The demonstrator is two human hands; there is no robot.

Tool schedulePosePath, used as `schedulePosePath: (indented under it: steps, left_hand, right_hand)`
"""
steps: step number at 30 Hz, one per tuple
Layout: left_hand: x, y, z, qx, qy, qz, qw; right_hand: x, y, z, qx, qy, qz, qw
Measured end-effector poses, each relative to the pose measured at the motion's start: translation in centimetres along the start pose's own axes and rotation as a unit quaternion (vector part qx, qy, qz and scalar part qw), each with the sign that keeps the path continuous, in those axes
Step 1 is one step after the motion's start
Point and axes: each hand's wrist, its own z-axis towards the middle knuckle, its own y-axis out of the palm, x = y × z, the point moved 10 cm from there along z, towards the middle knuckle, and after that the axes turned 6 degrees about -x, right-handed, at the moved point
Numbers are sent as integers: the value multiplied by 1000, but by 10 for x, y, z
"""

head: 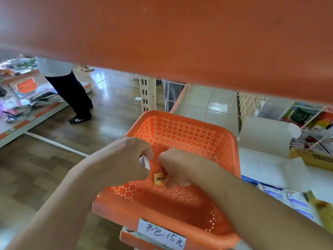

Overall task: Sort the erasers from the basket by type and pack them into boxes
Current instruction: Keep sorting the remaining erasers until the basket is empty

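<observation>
wood floor behind – orange basket; right hand fingers pinch yellow eraser, left hand fingers grip white piece

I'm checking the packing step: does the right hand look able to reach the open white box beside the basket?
Probably yes. The right hand pinches the yellow eraser over the basket, and the open white box lies just past its right rim with nothing visibly between.

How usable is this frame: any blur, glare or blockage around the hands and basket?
Head view: a blurred orange shelf blocks the top third; the left hand, gripping a white piece, and right hand are softened over the basket; the eraser reads "2B", rest smeared; glare streaks the floor.
</observation>
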Motion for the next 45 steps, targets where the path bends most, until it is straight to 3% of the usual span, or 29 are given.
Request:
schedulePosePath:
  steps: [4, 8, 13, 20, 25, 32, 45]
  left_hand:
    - [26, 0, -3, 36, 56, -69, 995]
    - [75, 2, 0, 74, 128, -111, 983]
    - [157, 15, 1, 94, 216, -176, 956]
    - [261, 57, -3, 50, 317, -198, 926]
    - [303, 94, -3, 30, 330, -184, 925]
    - [332, 137, 1, -48, 276, -243, 929]
    - [382, 168, -1, -36, 262, -203, 943]
  right_hand:
    - [49, -23, -46, 74, 54, 145, 985]
    - [121, -4, -118, 112, 159, 390, 900]
    - [182, 14, -219, 243, 279, 362, 856]
    - [197, 44, -311, 341, 262, 386, 816]
    - [211, 83, -350, 342, 284, 400, 802]
    - [231, 119, -382, 315, 312, 434, 784]
    - [262, 148, -430, 300, 322, 429, 789]
